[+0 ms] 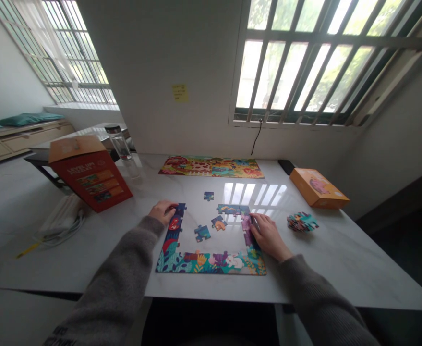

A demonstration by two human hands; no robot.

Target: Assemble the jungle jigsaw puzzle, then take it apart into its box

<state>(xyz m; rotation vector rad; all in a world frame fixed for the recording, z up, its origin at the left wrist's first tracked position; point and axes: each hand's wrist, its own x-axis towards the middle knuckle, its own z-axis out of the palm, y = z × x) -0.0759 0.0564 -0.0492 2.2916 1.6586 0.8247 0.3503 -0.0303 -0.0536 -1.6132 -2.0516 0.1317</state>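
Three sides of the puzzle frame (211,262) are joined: the bottom row, plus a left and a right column rising from it. The top side is open and the middle is bare table (340,259).

Our left hand (163,210) sits at the top of the frame's left column, fingers curled onto a blue piece (179,208); pinching or just pressing, we can't tell at this angle. Our right hand (268,235) lies on the frame's right column, fingers flat and close together.

Inside the frame are two loose pieces (202,233), with a short strip (233,209) near its upper right corner. One more single piece (208,195) lies just above the frame.

A pile of pieces (302,222) lies right of the frame, with an orange box (319,187) beyond it. A finished puzzle (211,166) is well above the frame. A red box (91,175) and a glass bottle (120,142) stand upper left of it. Nothing sits between the hands and the frame.
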